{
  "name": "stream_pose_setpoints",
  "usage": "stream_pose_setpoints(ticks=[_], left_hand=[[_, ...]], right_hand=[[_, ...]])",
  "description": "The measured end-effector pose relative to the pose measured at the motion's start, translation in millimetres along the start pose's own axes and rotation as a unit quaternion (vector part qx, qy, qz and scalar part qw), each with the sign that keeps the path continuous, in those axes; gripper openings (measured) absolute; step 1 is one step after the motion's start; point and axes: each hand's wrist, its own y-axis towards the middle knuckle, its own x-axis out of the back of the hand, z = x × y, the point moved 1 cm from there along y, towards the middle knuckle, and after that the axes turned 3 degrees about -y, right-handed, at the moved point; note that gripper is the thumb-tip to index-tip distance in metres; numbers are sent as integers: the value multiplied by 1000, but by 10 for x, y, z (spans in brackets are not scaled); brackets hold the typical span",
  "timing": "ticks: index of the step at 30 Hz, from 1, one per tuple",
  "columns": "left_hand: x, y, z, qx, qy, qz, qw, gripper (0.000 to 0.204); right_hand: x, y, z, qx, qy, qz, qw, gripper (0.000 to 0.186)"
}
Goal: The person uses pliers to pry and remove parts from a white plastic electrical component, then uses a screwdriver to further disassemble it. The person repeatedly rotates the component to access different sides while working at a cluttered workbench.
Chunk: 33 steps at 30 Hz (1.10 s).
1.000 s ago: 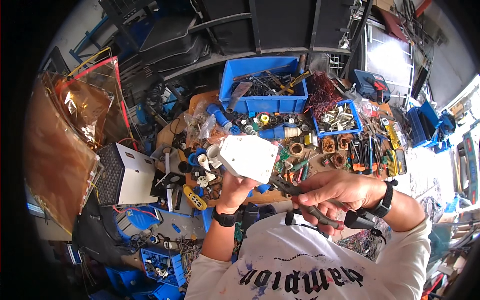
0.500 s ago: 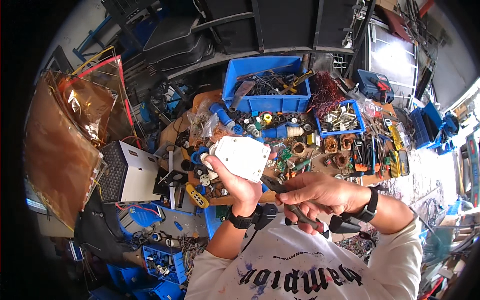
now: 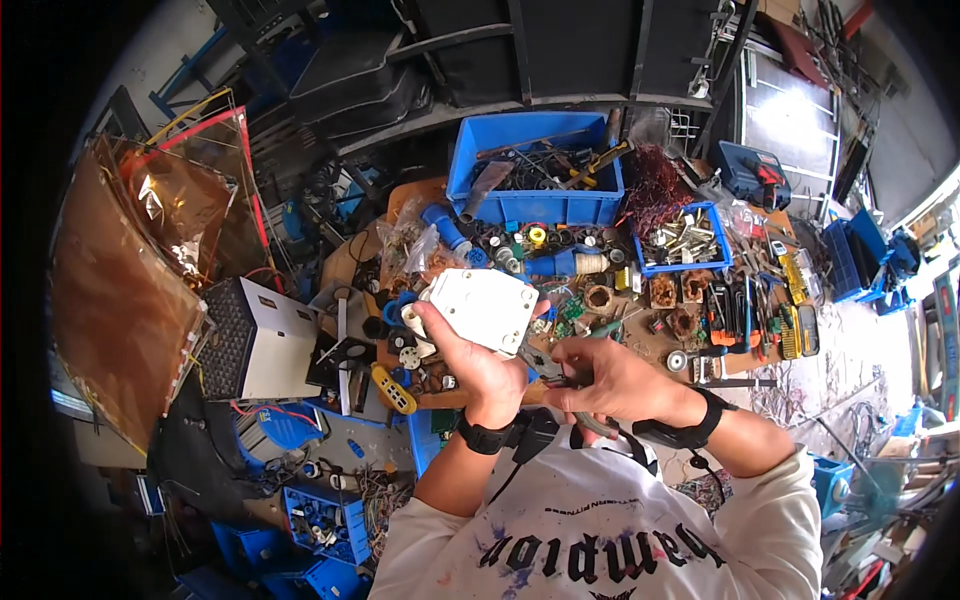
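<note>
My left hand (image 3: 485,374) is wrapped around a white plastic housing (image 3: 482,310) and holds it up above the cluttered bench. The housing has a flat face with small holes at its corners, and a round white part sticks out on its left, beside my thumb. In my right hand (image 3: 625,380) is a pair of pliers (image 3: 541,364), fingers closed round the handles. Their jaws point left, near the lower right edge of the housing. Whether the jaws touch the housing or my left hand, I cannot tell.
Behind the housing stands a large blue crate (image 3: 540,208) of scrap and tools. A smaller blue tray (image 3: 690,268) of metal pieces is to its right. Blue plugs (image 3: 570,262) and loose parts crowd the bench. A yellow socket strip (image 3: 393,390) lies at the left edge.
My right hand has turned and moved a little left and up with the pliers, the wrist now more over their handles. My left hand and the housing have barely shifted left.
</note>
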Motion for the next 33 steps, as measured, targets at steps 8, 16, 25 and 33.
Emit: stream_pose_setpoints(ticks=[8, 16, 25, 33], left_hand=[[66, 155, 29, -27, -10, 0, 1000, 67], [-40, 185, 37, -23, -16, -24, 999, 70], [151, 233, 217, 32, -21, -64, 997, 68], [152, 308, 166, 47, -26, -57, 997, 62]], right_hand=[[-169, -174, 97, 182, -376, -265, 869, 49], [-156, -138, -85, 170, -429, -332, 822, 41], [-46, 11, -209, 101, -225, -232, 941, 37], [-22, 193, -376, 107, -89, -166, 976, 33]])
